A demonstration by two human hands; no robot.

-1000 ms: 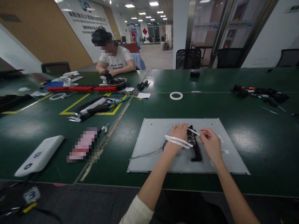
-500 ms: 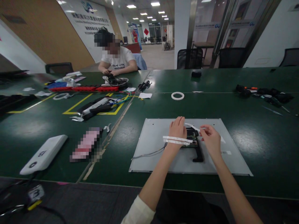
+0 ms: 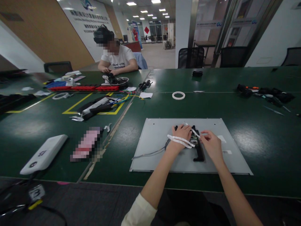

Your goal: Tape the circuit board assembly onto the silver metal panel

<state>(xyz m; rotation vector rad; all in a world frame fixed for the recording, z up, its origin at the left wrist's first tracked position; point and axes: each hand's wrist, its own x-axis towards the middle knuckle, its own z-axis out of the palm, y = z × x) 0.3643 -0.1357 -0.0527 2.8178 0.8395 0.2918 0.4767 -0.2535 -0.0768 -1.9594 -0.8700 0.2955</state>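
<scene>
A light grey panel point(image 3: 155, 138) lies on the green table in front of me. On it is a black bracket point(image 3: 199, 153) with a green circuit board point(image 3: 194, 139), partly covered by my left hand point(image 3: 182, 133). That hand lies palm down, fingers stretched out over the board. Strips of white tape point(image 3: 180, 139) cling across the back of my left hand near the wrist. My right hand point(image 3: 210, 142) pinches the end of another white tape strip point(image 3: 195, 132), which slants over the bracket to my left fingers. Grey wires point(image 3: 152, 153) run left from the board.
A tape roll point(image 3: 178, 95) lies beyond the panel. To the left are a white power bank point(image 3: 44, 153), a blurred pink item point(image 3: 87, 144) and a black-and-silver bundle point(image 3: 96, 108). Black gear point(image 3: 265, 92) lies far right. Another person point(image 3: 117, 58) sits across the table.
My left hand has come nearer and turned, its fingers lower over the board. The tape in my right hand has swung down from the far edge to slant across the bracket.
</scene>
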